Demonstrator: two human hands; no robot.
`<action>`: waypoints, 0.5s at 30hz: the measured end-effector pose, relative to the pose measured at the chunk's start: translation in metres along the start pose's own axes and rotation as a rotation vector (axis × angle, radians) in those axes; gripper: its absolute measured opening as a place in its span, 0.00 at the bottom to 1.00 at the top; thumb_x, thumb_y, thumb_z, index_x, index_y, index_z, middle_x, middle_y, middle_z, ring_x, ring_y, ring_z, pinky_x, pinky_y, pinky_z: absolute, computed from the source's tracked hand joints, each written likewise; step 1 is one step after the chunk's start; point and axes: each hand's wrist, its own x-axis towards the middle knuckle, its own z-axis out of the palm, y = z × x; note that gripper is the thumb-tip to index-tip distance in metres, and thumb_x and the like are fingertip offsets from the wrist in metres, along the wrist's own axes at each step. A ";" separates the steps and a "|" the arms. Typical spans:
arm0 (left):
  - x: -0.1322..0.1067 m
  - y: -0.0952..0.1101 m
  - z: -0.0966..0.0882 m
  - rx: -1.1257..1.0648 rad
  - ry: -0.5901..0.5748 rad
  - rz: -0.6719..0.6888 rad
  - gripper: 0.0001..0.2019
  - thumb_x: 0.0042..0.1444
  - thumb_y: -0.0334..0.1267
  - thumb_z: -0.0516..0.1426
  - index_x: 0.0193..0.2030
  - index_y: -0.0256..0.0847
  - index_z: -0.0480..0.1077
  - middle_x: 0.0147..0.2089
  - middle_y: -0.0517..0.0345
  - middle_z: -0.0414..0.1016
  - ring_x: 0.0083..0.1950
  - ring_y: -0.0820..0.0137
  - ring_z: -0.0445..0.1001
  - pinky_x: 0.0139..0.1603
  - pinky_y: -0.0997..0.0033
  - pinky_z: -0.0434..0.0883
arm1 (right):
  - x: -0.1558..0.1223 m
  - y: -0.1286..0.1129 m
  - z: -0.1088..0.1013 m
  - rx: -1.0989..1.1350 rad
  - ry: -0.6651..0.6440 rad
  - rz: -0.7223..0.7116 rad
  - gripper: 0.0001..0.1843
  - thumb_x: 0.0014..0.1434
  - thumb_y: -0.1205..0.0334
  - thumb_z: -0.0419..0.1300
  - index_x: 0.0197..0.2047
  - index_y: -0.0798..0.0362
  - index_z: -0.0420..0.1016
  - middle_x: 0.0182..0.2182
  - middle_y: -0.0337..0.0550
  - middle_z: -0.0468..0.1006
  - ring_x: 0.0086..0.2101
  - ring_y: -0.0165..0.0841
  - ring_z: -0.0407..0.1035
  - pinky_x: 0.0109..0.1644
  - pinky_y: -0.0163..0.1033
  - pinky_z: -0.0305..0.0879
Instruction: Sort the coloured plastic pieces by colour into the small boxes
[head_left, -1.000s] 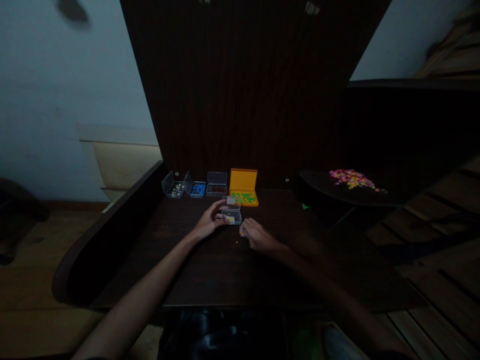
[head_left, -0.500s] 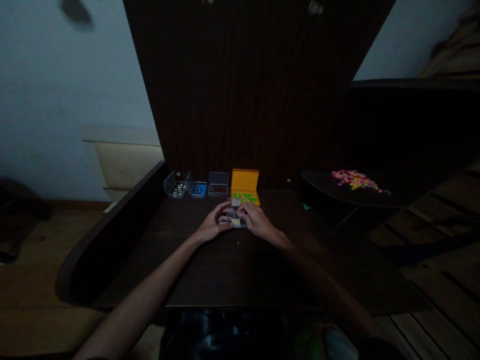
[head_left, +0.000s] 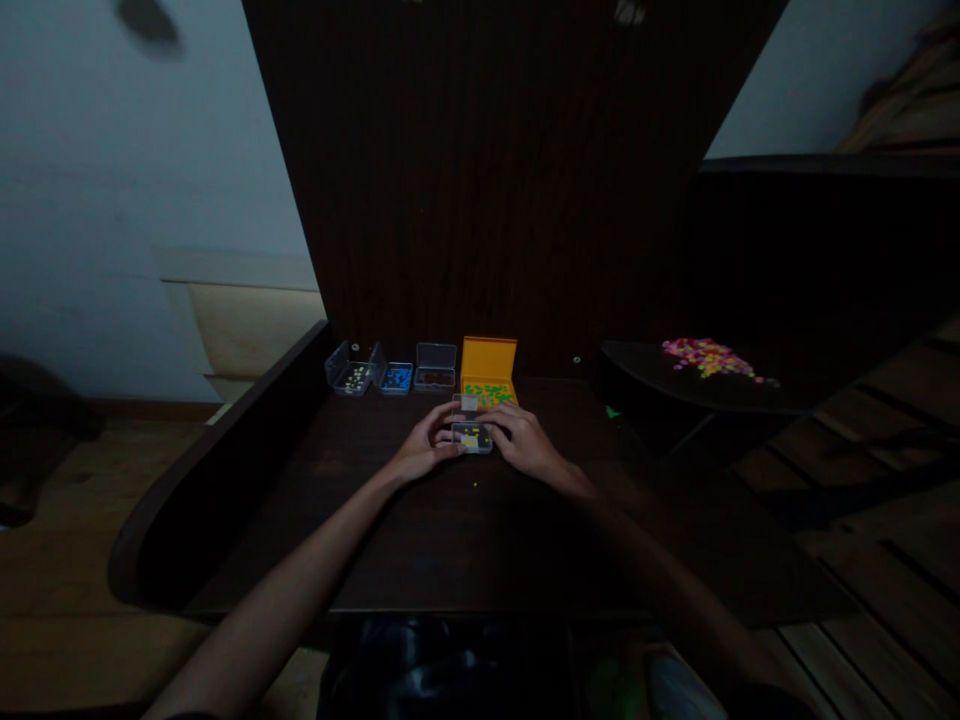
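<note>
A small clear plastic box [head_left: 471,440] with its lid raised stands on the dark desktop, right in front of the yellow box. Several tiny yellow pieces lie inside it, and a pale label shows on it. My left hand [head_left: 427,442] grips its left side, thumb at the front and fingers behind. At the right side is my right hand [head_left: 526,442], its fingers bent around the edge and reaching towards the lid; the fingertips are partly hidden. One loose yellow piece [head_left: 475,484] lies on the desk nearer to me.
Behind stand an open yellow box [head_left: 489,352] with green pieces and clear open boxes with white [head_left: 356,378], blue [head_left: 397,377] and dark red pieces [head_left: 435,378]. A multicoloured pile [head_left: 709,358] lies on the right shelf [head_left: 645,370]. A raised side panel [head_left: 217,460] borders the left.
My right hand has drawn back from over the clear box to its right side, its fingers coming out of the pinch. More yellow pieces show inside. My left hand stays in place.
</note>
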 end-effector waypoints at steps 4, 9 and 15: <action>0.001 -0.001 -0.002 0.014 0.018 0.008 0.39 0.40 0.32 0.69 0.61 0.43 0.62 0.56 0.49 0.69 0.41 0.74 0.72 0.50 0.64 0.72 | -0.004 -0.011 -0.007 0.050 -0.018 -0.045 0.11 0.62 0.68 0.55 0.43 0.52 0.78 0.39 0.47 0.79 0.43 0.36 0.72 0.49 0.44 0.68; 0.001 0.001 -0.005 0.019 0.038 0.012 0.38 0.40 0.31 0.69 0.61 0.43 0.63 0.56 0.48 0.69 0.41 0.74 0.72 0.48 0.66 0.73 | -0.016 -0.020 -0.004 0.072 -0.266 -0.098 0.09 0.62 0.65 0.58 0.43 0.53 0.79 0.39 0.46 0.77 0.38 0.32 0.72 0.43 0.37 0.68; 0.002 0.001 -0.007 -0.013 0.047 -0.003 0.39 0.39 0.29 0.69 0.61 0.43 0.63 0.57 0.48 0.68 0.44 0.72 0.73 0.47 0.68 0.73 | -0.029 -0.017 0.011 -0.074 -0.449 -0.039 0.09 0.62 0.64 0.59 0.43 0.53 0.79 0.39 0.45 0.77 0.38 0.32 0.72 0.43 0.36 0.67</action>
